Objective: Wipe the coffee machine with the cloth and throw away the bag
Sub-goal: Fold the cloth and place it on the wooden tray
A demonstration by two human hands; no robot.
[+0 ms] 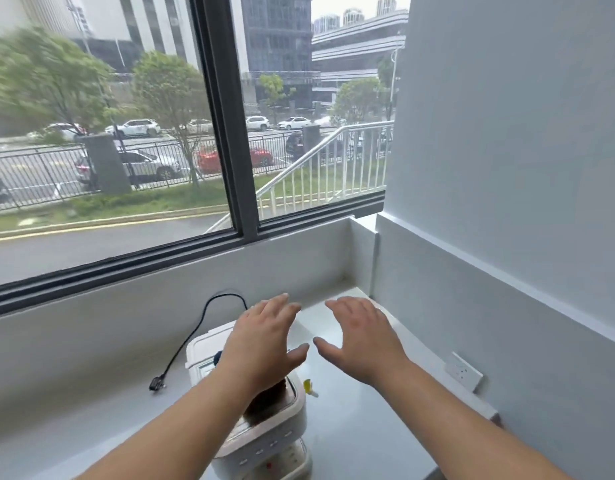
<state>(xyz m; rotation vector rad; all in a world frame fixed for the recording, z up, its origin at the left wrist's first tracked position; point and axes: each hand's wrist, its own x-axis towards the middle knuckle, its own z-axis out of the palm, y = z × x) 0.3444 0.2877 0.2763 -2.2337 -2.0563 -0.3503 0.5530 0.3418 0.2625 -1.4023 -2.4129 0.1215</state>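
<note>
A white coffee machine stands on the grey counter, with coffee beans showing under its clear top lid. My left hand hovers over its back half, fingers spread, holding nothing. To the right, my right hand is raised above the bare counter, also with fingers apart and nothing in it. A small yellow and white scrap lies on the counter just right of the machine; I cannot tell what it is. No cloth shows in this view.
The machine's black cord runs back and left to a loose plug on the counter. A white wall socket sits low on the right wall. A large window spans the back above the white ledge.
</note>
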